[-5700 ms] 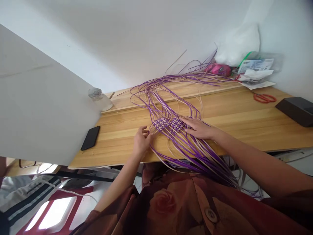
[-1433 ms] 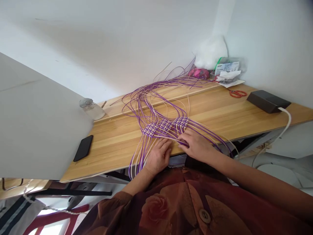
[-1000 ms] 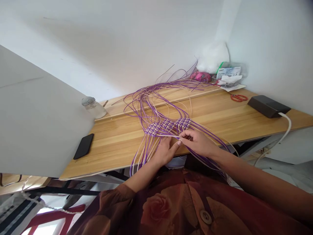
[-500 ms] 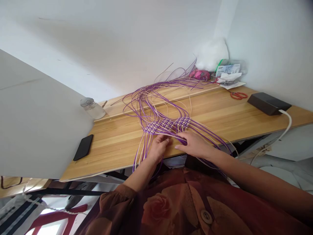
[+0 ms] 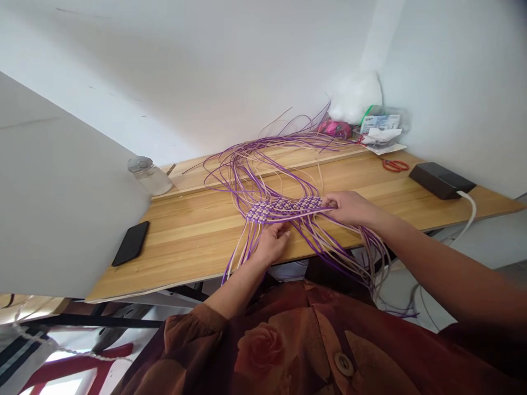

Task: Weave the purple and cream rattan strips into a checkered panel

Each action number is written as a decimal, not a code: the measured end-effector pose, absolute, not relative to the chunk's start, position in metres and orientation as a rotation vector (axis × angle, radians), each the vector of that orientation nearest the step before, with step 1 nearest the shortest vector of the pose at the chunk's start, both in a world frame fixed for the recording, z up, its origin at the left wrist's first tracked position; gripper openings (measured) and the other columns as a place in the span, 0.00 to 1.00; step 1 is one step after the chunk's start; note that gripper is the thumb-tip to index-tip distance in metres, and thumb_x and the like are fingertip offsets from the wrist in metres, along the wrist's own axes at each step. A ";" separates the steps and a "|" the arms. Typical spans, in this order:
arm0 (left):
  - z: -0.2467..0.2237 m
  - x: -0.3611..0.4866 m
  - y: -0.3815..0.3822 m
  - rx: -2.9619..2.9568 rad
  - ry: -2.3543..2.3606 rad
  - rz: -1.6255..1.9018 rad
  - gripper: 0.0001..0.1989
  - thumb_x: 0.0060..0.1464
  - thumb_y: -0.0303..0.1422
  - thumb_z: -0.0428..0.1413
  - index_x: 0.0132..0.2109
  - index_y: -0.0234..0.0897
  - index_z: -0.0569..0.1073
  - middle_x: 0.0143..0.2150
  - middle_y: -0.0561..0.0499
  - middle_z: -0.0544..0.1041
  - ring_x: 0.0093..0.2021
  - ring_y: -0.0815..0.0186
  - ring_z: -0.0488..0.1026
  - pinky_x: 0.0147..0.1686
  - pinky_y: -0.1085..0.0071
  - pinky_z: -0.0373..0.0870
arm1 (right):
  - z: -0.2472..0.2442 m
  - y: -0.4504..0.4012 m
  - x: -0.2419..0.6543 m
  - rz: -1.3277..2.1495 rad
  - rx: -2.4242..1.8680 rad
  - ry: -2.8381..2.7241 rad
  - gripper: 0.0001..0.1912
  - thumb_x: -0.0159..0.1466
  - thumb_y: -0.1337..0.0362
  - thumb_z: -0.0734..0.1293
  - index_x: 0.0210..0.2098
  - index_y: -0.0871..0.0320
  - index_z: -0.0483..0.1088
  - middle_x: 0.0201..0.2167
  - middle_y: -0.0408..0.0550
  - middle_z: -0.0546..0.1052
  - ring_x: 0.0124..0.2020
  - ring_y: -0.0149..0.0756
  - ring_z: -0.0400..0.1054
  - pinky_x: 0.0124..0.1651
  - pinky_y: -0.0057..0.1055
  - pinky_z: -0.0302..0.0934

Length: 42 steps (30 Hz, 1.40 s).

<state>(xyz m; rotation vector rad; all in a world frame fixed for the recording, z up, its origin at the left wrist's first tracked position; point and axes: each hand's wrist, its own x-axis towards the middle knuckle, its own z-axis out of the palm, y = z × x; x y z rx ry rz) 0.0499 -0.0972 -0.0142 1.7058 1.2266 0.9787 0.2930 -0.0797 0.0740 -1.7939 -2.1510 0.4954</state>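
A woven strip (image 5: 284, 207) of purple and beige cords, in a checkered pattern, lies across the middle of the desk. My right hand (image 5: 348, 207) is closed on several cords (image 5: 302, 217), drawn out sideways along the strip's near edge to its right end. Below the strip's left part, my left hand (image 5: 275, 241) has its fingers curled against the near edge, thumb apart; what its fingertips hold is hidden. Loose cords (image 5: 329, 247) hang over the desk's front edge between and beyond my hands.
Long loose cord ends (image 5: 251, 148) spread over the back ledge. A bottle (image 5: 150, 175) and a phone (image 5: 130, 243) are at the left. Red-handled scissors (image 5: 395, 165), a black box (image 5: 442, 180) with a white cable and plastic packets (image 5: 381, 129) are at the right.
My right hand has moved right and away from me, pulling several cords taut along the strip's near edge. Other cords now hang free at the front. My left hand has barely moved.
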 end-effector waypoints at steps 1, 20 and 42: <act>-0.011 0.051 -0.097 1.724 1.233 0.960 0.12 0.52 0.27 0.55 0.44 0.34 0.77 0.39 0.47 0.79 0.40 0.62 0.73 0.46 0.65 0.68 | 0.068 -0.075 0.296 0.425 -1.890 -2.110 0.16 0.56 0.51 0.67 0.34 0.56 0.74 0.30 0.46 0.78 0.30 0.34 0.68 0.31 0.26 0.53; 0.004 0.089 -0.096 1.039 0.674 1.137 0.22 0.46 0.22 0.57 0.49 0.38 0.77 0.59 0.46 0.73 0.63 0.58 0.64 0.63 0.61 0.55 | 0.049 -0.053 0.296 0.899 -1.539 -1.600 0.14 0.50 0.57 0.73 0.24 0.59 0.67 0.21 0.41 0.71 0.26 0.28 0.63 0.29 0.25 0.55; 0.018 0.109 -0.096 0.635 0.574 0.646 0.11 0.57 0.31 0.56 0.47 0.34 0.72 0.47 0.39 0.79 0.47 0.56 0.77 0.54 0.53 0.66 | 0.062 -0.047 0.273 1.298 -1.545 -1.308 0.07 0.56 0.70 0.72 0.32 0.61 0.69 0.18 0.39 0.69 0.15 0.22 0.60 0.14 0.18 0.47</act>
